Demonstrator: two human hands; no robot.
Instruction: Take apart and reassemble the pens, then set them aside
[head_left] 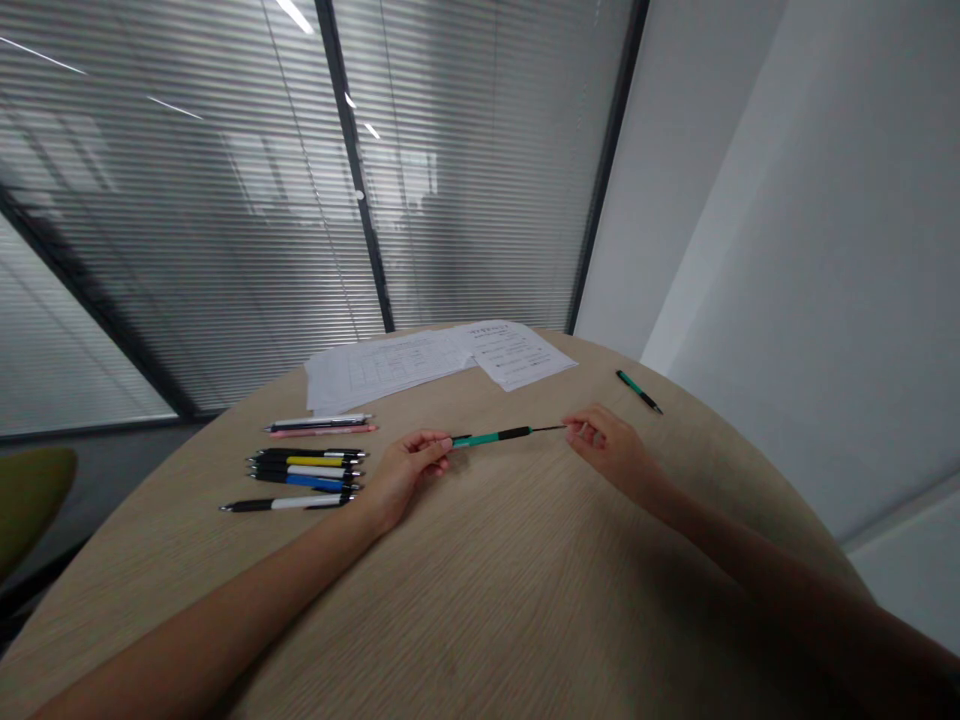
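Just above the wooden table, my left hand (418, 462) is closed around the clip end of a green pen barrel (489, 438) with a black grip. A thin dark ink refill (547, 429) sticks out of the barrel's right end. My right hand (606, 445) pinches the outer tip of this refill between thumb and fingers. How far the refill reaches inside the barrel is hidden. Beyond my right hand lies another green pen (639, 391) with a black grip, apart from both hands.
Left of my left hand lie several black pens with coloured parts, among them a yellow pen (322, 461), a blue pen (311, 482) and a white pen (289, 504). Behind them rest a silver pen (319, 422) and a pink pen (324, 432). Printed papers (397, 362) cover the table's far edge.
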